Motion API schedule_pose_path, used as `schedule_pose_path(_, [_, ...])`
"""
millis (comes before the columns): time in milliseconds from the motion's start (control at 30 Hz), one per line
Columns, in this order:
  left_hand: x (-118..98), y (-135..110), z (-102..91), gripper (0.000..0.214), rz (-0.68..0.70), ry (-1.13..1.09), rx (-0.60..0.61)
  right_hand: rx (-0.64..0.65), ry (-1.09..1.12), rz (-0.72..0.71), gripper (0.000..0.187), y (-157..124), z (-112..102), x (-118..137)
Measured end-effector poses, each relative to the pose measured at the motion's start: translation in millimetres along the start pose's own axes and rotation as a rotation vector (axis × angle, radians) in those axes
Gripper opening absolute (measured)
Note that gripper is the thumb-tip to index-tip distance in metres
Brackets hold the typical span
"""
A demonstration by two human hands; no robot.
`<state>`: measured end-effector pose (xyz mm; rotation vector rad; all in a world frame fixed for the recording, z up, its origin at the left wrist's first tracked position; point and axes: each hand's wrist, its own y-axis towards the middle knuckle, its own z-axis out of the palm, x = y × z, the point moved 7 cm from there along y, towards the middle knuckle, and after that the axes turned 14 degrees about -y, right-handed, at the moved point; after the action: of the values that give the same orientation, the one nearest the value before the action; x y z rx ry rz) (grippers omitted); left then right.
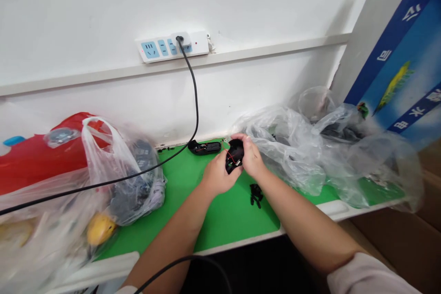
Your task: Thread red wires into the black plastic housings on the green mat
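Gripping one black plastic housing (234, 152) between them, your left hand (217, 173) and right hand (252, 157) curl around its sides over the worktop (237, 225). One elongated black part (206, 148) lies just beyond them.

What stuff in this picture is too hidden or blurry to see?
In the head view:
Held black part: outer sides, behind left hand and right hand.
Small black pieces: too tiny to identify.
Clear bag on the right: contents, hidden by its crumples and blur.
Plugged-in cord: cut off at the left edge.
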<state>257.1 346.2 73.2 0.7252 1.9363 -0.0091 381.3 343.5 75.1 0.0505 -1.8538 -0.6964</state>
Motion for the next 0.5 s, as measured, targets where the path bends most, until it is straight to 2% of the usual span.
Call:
schedule_pose_path(167, [5.1,0.8,-5.4,0.048,-0.068,0.067,-0.052,0.039,-0.032,-0.032,0.055,-0.9,2.8,2.8])
schedule_pose_path(300, [5.1,3.9,-16.1,0.055,-0.116,0.258,-0.079,0.094,-0.138,-0.163,0.042,-2.2,3.1,18.0])
schedule_pose_path(400, [3.3,4.6,-19.3,0.056,-0.132,0.357,-0.072,0.06,-0.2,-0.265,0.038,-2.5,-2.0,28.5])
schedule_pose_path(500, [-0.2,3.5,-15.5,0.046,-0.114,0.424,-0.032,0.006,-0.263,-0.297,0.035,-2.5,-7.1,33.6])
